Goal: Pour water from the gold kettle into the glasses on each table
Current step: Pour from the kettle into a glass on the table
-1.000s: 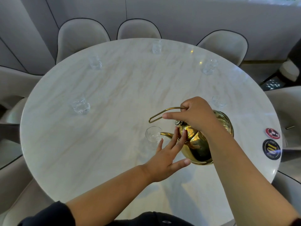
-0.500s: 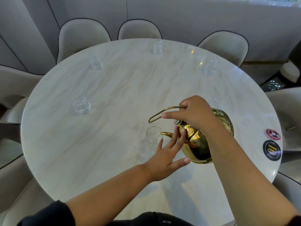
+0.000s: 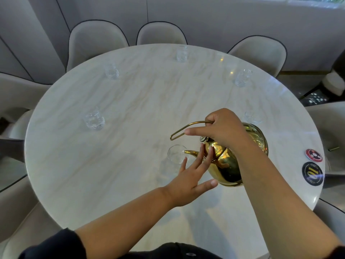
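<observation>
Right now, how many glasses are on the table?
6: at the kettle spout, left, far left, far centre, far right, and behind the right hand. None seems hidden.

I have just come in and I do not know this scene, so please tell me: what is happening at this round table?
A person is pouring from a gold kettle into a glass near the front of the round marble table. The right hand has a grip on the kettle's handle and tilts it, so the spout sits at the glass's rim. The left hand is open, with its fingers resting against the kettle's body. Other glasses stand around the table; whether they hold water is hard to tell.
</observation>
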`<state>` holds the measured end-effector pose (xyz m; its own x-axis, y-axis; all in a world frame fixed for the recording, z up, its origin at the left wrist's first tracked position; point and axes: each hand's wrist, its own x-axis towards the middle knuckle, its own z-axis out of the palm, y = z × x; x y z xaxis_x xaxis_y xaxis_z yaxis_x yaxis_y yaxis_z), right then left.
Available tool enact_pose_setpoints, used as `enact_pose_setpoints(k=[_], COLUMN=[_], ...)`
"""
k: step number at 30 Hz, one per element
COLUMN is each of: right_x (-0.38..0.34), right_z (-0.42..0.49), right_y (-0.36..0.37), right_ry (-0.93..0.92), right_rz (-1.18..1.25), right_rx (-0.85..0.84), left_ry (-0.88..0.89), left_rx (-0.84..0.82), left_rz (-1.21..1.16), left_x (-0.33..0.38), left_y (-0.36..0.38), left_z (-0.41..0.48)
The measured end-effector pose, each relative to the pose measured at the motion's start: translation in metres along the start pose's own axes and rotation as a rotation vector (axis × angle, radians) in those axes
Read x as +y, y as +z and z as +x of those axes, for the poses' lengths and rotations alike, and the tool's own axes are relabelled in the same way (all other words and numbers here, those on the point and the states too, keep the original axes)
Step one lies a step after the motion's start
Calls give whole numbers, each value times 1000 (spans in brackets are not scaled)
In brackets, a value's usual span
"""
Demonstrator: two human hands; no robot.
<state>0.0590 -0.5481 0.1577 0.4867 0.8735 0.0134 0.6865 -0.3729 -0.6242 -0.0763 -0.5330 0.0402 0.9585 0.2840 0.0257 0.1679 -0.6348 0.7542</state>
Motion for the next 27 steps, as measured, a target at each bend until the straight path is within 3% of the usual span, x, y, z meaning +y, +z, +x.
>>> enact_pose_setpoints(k=[14,27], right_x=[0,33], right_z=[-1,-16], right_y=[-2,-3], right_ry=[-9,88], right_rz=[-4,250], right_rx=[-3,100], left_ry=[-1,-26], left_rx=[3,-72], left_rz=[16,158], left_x=[2,3], left_y=[-1,7], left_z=[0,5])
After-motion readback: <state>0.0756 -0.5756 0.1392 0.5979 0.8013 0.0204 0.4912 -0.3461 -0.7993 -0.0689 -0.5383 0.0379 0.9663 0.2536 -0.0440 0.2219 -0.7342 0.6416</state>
